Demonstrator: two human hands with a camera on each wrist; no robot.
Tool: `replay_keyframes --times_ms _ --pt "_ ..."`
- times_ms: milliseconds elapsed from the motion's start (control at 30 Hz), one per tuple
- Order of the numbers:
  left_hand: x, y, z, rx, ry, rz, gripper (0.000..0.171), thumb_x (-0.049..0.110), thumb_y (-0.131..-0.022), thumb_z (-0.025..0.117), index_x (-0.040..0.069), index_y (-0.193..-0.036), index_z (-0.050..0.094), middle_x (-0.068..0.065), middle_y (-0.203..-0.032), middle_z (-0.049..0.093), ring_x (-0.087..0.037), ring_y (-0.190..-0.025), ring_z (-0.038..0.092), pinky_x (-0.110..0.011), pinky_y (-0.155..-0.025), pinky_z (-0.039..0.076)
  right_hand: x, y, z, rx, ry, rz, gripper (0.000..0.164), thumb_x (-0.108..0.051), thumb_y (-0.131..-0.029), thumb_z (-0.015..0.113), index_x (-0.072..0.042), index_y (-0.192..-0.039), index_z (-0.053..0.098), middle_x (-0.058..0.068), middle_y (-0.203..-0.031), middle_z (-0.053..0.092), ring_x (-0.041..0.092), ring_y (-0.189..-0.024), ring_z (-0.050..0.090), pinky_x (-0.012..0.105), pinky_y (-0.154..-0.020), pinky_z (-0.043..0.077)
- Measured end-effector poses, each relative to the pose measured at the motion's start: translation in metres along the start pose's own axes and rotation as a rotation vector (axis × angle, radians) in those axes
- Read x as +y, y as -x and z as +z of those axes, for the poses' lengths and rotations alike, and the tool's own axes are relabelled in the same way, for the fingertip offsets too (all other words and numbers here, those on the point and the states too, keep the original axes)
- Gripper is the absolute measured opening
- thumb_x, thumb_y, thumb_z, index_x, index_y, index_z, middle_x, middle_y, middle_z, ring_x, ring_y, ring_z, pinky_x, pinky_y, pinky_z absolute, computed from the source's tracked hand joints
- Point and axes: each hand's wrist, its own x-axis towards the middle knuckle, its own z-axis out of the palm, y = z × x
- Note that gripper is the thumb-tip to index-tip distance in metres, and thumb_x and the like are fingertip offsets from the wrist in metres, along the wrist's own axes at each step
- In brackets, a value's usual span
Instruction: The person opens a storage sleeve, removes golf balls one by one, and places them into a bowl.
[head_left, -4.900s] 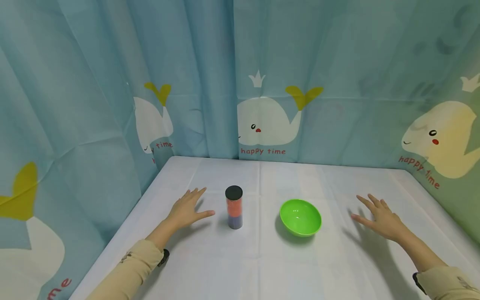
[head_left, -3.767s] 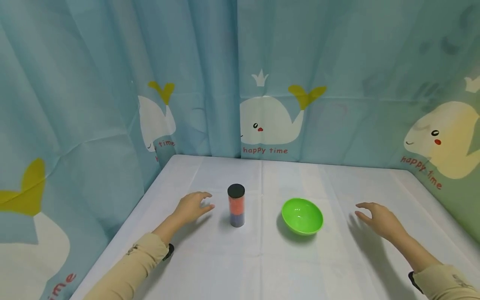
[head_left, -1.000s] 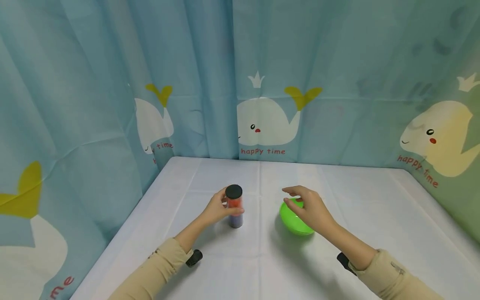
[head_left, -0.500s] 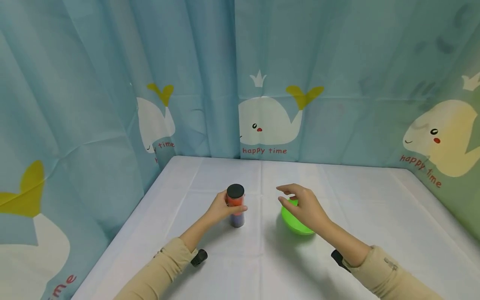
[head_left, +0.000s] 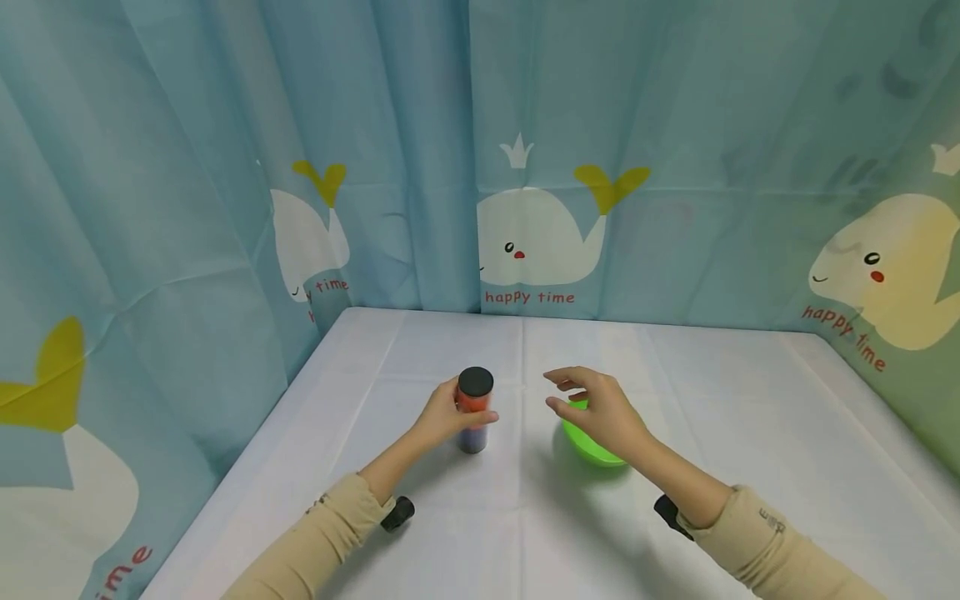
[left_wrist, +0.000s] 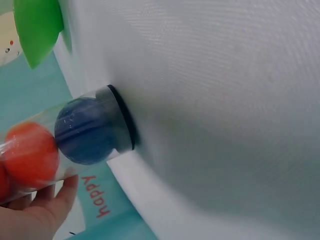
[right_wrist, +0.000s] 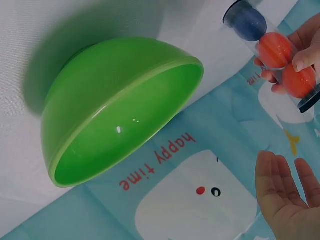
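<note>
In the head view my left hand [head_left: 437, 419] grips a clear tube [head_left: 474, 403] with a black lid, thumb across its front. Inside are a blue ball [left_wrist: 85, 131] at the bottom and two orange balls [right_wrist: 275, 50] above it. The tube leans slightly; whether its base touches the table I cannot tell. My right hand [head_left: 606, 410] hovers over the left side of a green bowl [right_wrist: 120, 115], fingers loosely bent, holding nothing. In the right wrist view the bowl looks empty; the hand hides part of it in the head view.
A white cloth covers the table [head_left: 750, 433]. Behind and beside it hangs a blue curtain [head_left: 405, 167] printed with whales. A black wrist device [head_left: 398, 513] sits under the left sleeve, another [head_left: 670, 512] under the right.
My left hand has reached the tube and gripped it; its top now tips slightly right. My right hand has come left from the table's right side to over the bowl, drifting further left lately.
</note>
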Motion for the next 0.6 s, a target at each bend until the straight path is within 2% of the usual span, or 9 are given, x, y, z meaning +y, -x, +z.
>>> replay_keyframes --times_ms 233,367,600 --pt "0.011 0.001 0.004 -0.021 -0.043 -0.043 0.044 0.020 -0.080 0.076 0.005 -0.116 0.055 -0.013 -0.110 0.064 -0.025 -0.101 0.060 -0.045 -0.090 0.050 -0.003 -0.004 0.002 -0.001 -0.010 -0.009 0.033 -0.003 -0.082 0.070 0.003 -0.114 0.063 0.017 -0.112 0.066 0.029 -0.098 0.064 0.036 -0.081 0.055" --pt "0.016 0.004 0.005 -0.042 -0.051 -0.023 0.045 0.021 -0.081 0.075 0.007 -0.118 0.054 -0.012 -0.109 0.064 -0.023 -0.099 0.060 -0.042 -0.088 0.050 -0.003 -0.005 0.003 0.003 -0.025 -0.011 0.034 -0.004 -0.082 0.070 0.003 -0.115 0.063 0.017 -0.113 0.066 0.031 -0.099 0.064 0.036 -0.081 0.055" --pt "0.023 0.010 0.006 -0.107 -0.075 0.036 0.046 0.024 -0.081 0.075 0.010 -0.119 0.054 -0.009 -0.105 0.064 -0.018 -0.091 0.059 -0.032 -0.079 0.051 -0.001 -0.003 0.001 -0.054 -0.211 0.067 0.035 -0.007 -0.085 0.067 0.001 -0.119 0.061 0.019 -0.115 0.065 0.033 -0.101 0.065 0.030 -0.081 0.055"
